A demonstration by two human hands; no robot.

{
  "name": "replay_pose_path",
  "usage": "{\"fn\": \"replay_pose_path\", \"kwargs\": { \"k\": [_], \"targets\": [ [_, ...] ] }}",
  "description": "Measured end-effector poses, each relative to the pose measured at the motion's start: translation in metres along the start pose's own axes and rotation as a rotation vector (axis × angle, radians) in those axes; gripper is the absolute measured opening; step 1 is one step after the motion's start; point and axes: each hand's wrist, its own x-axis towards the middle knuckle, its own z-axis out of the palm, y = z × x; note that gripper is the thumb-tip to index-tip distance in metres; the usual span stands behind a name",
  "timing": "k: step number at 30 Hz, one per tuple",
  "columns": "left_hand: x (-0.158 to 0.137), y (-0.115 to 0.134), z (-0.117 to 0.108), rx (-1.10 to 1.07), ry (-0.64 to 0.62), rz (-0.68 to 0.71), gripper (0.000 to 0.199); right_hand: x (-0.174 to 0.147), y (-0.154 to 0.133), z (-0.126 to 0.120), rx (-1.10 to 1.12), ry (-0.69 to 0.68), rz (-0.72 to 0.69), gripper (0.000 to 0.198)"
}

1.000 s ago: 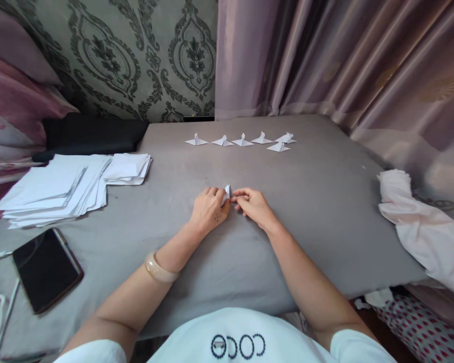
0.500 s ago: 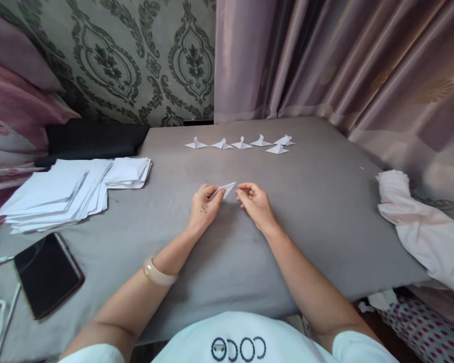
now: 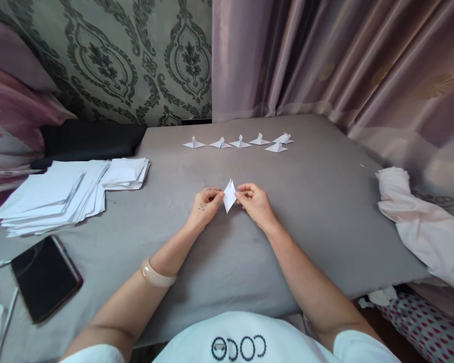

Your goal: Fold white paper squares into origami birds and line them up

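A small white folded paper (image 3: 229,196), shaped like an upright diamond with a split upper tip, is held above the grey cloth-covered table (image 3: 227,262). My left hand (image 3: 207,205) pinches its left corner between thumb and fingers. On the opposite corner, my right hand (image 3: 254,201) has its thumb and fingers closed in the same way. Farther back stand several folded paper cranes (image 3: 240,142) in a loose row, with one crane (image 3: 276,147) slightly in front of the others at the right end.
Stacks of white paper sheets (image 3: 53,196) lie at the left, in front of a black folded item (image 3: 93,141). A phone (image 3: 46,279) and white cables (image 3: 3,317) are nearer me. Bunched pale cloth (image 3: 416,217) lies along the right edge. Curtains (image 3: 306,55) hang behind.
The folded paper has turned from a slanted position to an upright diamond facing me. My right hand, apart from it before, now grips its right corner.
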Motion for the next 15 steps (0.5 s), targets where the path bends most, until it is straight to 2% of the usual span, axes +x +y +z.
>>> {"fn": "replay_pose_path", "kwargs": {
  "k": [3,5,10,15],
  "targets": [
    [0.0003,-0.0037,-0.0018,0.346,0.024,0.157,0.021,-0.0003,0.0,-0.0024,-0.184,-0.005,-0.103,0.012],
    [-0.0006,-0.0049,-0.0018,0.475,0.009,0.209,0.02,-0.0015,-0.0006,-0.0022,-0.329,-0.025,-0.141,0.008],
    [-0.0009,-0.0076,-0.0025,0.6,0.01,0.309,0.009,-0.0033,-0.001,0.0011,-0.565,-0.044,-0.203,0.013],
    [-0.0006,-0.0106,-0.0059,0.608,-0.052,0.4,0.017,-0.0033,0.0014,-0.0012,-0.642,-0.06,-0.278,0.016]
  ]
}}
